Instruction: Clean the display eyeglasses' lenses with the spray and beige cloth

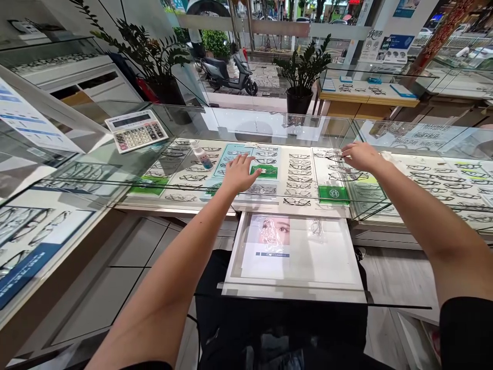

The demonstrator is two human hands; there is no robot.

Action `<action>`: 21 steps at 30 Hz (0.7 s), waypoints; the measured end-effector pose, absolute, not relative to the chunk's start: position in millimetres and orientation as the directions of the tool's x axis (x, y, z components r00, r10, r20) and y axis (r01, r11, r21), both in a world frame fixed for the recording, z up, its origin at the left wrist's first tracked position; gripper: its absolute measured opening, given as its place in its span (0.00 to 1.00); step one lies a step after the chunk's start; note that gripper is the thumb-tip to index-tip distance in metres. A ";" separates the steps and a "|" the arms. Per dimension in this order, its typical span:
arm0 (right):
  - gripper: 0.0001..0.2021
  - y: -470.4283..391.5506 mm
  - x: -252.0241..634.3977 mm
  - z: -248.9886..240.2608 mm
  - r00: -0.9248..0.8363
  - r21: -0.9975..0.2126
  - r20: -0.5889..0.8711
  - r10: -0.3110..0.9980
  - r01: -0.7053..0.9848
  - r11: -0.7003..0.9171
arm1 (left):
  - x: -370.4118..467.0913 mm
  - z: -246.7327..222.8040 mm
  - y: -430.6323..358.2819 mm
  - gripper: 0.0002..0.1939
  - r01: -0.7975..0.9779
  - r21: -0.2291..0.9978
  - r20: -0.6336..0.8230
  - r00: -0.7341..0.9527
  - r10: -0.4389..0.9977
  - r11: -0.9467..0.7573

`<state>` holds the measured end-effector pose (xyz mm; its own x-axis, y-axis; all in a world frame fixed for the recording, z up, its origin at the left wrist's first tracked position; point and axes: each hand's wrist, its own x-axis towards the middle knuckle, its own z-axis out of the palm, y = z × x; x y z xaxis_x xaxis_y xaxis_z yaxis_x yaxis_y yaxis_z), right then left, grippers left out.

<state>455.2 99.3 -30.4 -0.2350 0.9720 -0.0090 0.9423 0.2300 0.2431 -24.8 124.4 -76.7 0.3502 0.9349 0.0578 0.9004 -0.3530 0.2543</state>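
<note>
Beyond the right side of the open drawer, we see glasses just left of our right hand, long axis parallel to the drawer front; whether it grips, we cannot tell. Our left hand, farther off, spreads wide beyond the drawer's left side.

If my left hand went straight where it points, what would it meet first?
The way ahead of your left hand looks free across the glass counter; the bottle stands off to its left, though depth is unclear.
</note>
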 end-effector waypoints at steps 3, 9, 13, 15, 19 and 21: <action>0.22 95.6 454.5 -27.5 -0.211 0.233 -0.037 0.977 0.949 0.214 | -24.9 -76.0 123.8 0.41 0.897 0.264 0.062 0.350 0.935 -0.354; 0.12 66.9 405.4 17.5 -0.238 -0.021 0.187 0.953 0.969 0.247 | -24.1 -74.2 121.2 0.40 0.897 0.272 0.068 0.344 0.936 -0.349; 0.08 2.5 321.1 42.5 -0.379 -0.400 0.138 0.915 0.824 0.402 | -23.9 -75.9 122.2 0.40 0.893 0.278 0.069 0.349 0.934 -0.354; 0.09 -33.1 281.8 31.6 -0.559 -0.523 0.018 0.829 0.701 0.484 | -24.0 -77.1 122.9 0.41 0.898 0.269 0.063 0.344 0.937 -0.348; 0.13 -66.7 243.0 -39.4 -0.731 -0.616 -0.206 0.650 0.613 0.494 | -24.1 -78.6 123.4 0.41 0.906 0.249 0.062 0.339 0.939 -0.343; 0.12 -55.9 247.0 -83.9 -0.659 -0.558 -0.267 0.703 0.701 0.445 | -23.9 -78.2 122.9 0.41 0.905 0.246 0.062 0.342 0.938 -0.347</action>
